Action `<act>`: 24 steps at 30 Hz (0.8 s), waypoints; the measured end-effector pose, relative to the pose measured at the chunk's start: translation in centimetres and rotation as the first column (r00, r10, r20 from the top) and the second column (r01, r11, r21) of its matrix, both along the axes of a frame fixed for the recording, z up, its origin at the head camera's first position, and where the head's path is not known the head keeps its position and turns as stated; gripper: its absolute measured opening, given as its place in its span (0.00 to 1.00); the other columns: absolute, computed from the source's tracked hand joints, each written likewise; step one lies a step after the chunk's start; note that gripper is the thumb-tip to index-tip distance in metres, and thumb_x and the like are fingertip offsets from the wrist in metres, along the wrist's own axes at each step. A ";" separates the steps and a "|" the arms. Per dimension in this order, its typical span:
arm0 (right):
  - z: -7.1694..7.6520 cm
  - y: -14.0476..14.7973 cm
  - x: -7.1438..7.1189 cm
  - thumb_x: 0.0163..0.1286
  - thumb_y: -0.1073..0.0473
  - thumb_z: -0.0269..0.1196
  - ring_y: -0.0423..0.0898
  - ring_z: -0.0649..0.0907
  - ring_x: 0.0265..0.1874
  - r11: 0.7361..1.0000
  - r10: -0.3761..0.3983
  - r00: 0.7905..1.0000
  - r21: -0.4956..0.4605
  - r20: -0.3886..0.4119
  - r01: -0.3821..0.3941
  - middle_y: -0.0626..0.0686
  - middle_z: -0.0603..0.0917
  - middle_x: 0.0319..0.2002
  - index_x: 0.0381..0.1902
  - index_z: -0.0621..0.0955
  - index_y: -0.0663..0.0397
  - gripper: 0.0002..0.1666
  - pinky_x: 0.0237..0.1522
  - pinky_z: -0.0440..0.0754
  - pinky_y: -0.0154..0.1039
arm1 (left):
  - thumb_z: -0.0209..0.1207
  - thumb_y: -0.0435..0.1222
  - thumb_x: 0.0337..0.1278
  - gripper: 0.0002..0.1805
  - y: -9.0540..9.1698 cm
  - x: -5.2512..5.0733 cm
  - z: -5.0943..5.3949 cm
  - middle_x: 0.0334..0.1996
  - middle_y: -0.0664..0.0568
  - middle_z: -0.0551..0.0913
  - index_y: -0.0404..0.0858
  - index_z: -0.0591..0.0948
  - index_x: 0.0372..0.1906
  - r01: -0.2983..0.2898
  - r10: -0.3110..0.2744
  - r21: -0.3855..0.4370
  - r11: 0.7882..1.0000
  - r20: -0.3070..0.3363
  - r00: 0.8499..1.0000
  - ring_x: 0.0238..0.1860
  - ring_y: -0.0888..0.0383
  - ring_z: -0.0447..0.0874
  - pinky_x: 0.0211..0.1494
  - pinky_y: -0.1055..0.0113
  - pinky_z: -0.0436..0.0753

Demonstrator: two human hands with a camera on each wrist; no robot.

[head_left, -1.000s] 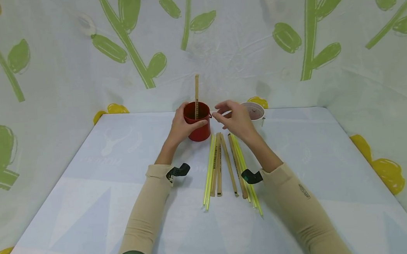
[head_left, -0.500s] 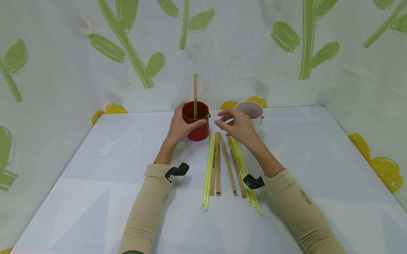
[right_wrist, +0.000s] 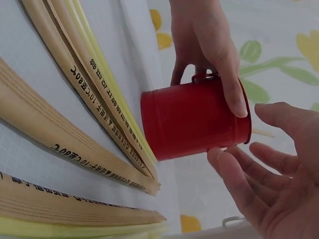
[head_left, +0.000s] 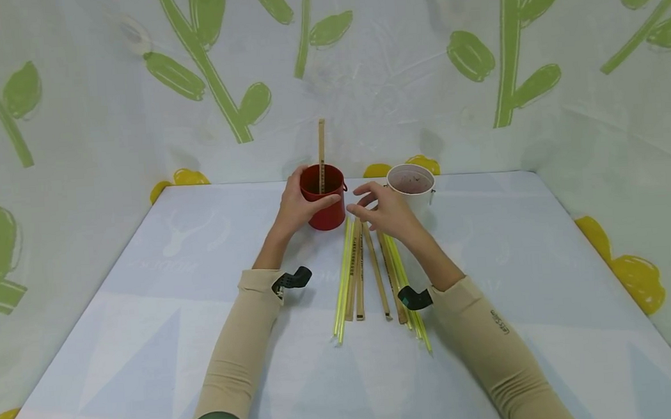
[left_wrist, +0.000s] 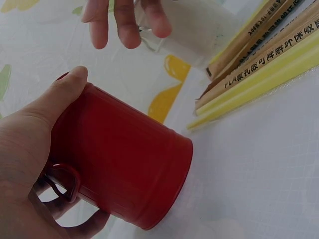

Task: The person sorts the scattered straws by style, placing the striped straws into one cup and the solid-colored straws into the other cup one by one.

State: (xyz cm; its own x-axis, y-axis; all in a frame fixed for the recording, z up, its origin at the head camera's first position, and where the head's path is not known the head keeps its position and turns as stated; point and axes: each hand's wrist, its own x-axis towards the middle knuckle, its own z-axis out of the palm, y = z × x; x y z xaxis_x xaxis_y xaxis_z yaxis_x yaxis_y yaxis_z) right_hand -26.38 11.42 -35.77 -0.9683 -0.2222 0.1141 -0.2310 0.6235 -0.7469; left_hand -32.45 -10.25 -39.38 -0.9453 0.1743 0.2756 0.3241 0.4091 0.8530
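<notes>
A small red metal bucket (head_left: 329, 217) stands near the table's back edge. My left hand (head_left: 296, 210) grips it from the left, its thumb across the front in the head view. One straw in a brown paper wrapper (head_left: 322, 147) stands upright inside, leaning on the rim. Just right of the bucket, my right hand (head_left: 392, 214) hovers with fingers loosely bent and nothing held. In the right wrist view its fingertips (right_wrist: 215, 155) lie very near the bucket wall; whether they touch, I cannot tell. The bucket's wire handle loop (left_wrist: 67, 179) shows beside my left palm.
Several brown paper-wrapped straws (head_left: 359, 285) and yellow straws in clear wrappers (head_left: 341, 305) lie in front of the bucket, in two loose groups. A white bucket (head_left: 423, 199) stands behind my right hand. A curtain with printed plants (head_left: 363, 99) hangs behind the table.
My right hand has lowered slightly and come a little left, nearer the red bucket. My left hand keeps its grip, and the straws stay in place.
</notes>
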 end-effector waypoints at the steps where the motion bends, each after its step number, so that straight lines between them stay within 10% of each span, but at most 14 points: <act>1: 0.0 0.0 0.0 0.67 0.45 0.65 0.56 0.88 0.40 1.000 -0.004 1.000 0.006 0.009 0.004 0.57 0.85 0.48 0.61 0.74 0.50 0.29 0.32 0.87 0.37 | 0.71 0.50 0.49 0.49 0.0 0.0 0.0 0.68 0.51 0.67 0.46 0.58 0.72 0.003 -0.003 0.000 1.000 0.000 1.000 0.67 0.54 0.66 0.66 0.52 0.77; 24: 0.1 0.4 -0.1 0.67 0.43 0.64 0.54 0.88 0.35 0.988 0.024 0.973 0.144 0.231 -0.059 0.58 0.85 0.44 0.66 0.70 0.56 0.36 0.35 0.88 0.40 | 0.71 0.52 0.48 0.50 0.0 -0.3 -0.2 0.68 0.52 0.67 0.46 0.57 0.73 -0.004 0.004 -0.008 1.000 -0.003 1.000 0.67 0.55 0.65 0.64 0.52 0.78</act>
